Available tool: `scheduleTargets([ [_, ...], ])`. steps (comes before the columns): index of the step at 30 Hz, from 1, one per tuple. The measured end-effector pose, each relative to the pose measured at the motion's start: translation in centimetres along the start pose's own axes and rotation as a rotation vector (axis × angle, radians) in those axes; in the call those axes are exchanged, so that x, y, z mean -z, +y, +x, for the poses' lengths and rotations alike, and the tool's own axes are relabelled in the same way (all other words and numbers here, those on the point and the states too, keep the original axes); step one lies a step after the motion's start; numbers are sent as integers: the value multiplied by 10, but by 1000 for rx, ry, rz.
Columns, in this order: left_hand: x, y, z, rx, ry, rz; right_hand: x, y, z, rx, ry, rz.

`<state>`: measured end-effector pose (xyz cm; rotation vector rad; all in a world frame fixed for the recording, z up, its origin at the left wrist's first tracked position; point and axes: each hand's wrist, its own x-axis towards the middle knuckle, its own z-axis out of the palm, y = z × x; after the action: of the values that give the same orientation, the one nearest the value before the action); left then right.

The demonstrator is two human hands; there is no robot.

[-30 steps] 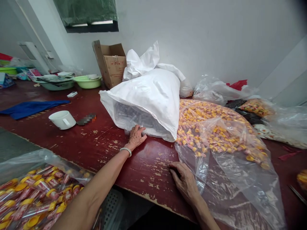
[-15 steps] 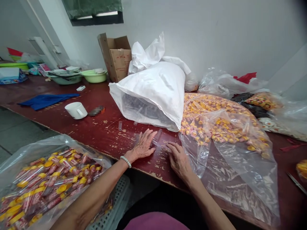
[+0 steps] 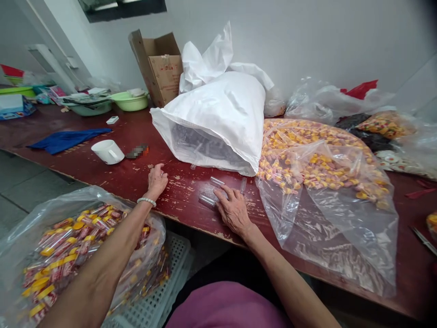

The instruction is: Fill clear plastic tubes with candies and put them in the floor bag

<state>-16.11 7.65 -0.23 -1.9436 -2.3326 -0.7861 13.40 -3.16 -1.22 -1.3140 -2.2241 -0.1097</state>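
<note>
Shiny clear tubes (image 3: 216, 181) on the red table (image 3: 182, 191)
The white bag (image 3: 218, 109) holds more; the left bag (image 3: 82, 195) holds yellow-topped ones. The right hand (image 3: 234, 210) has fingers apart; the left hand (image 3: 156, 183) curls, its hold hidden.

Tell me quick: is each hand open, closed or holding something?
Left hand: curled; cannot tell whether it holds anything.
Right hand: open, palm down, by clear tubes.
</note>
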Motion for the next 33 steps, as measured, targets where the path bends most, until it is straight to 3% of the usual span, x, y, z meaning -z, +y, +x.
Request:
scheduleTargets([
  [3, -8, 18, -21, -105, 65, -36, -7, -15, 4, 39, -54, 19],
  [7, -7, 33, -44, -194, 7, 155, -16, -24, 6, -18, -140, 61],
  [10, 4, 39, -60, -156, -32, 326, -8, -15, -6, -78, -74, 180],
  [15, 20, 47, -85, -50, 8, 450, 22, 16, -41, -261, 81, 420],
  [19, 26, 48, -92, -53, -94, 346, 32, 29, -52, -446, 137, 570],
  [23, 20, 58, -93, -36, -174, -56, 27, 26, -50, -520, 174, 598],
  [25, 12, 73, -93, -64, -191, -241, 25, 24, -48, -510, 180, 575],
  [28, 0, 104, -91, -110, -147, -349, 26, 23, -49, -468, 221, 544],
  [31, -10, 139, -83, -168, -98, -313, 28, 24, -50, -461, 238, 534],
  [33, -16, 158, -76, -183, -158, -214, 27, 25, -50, -507, 244, 580],
])
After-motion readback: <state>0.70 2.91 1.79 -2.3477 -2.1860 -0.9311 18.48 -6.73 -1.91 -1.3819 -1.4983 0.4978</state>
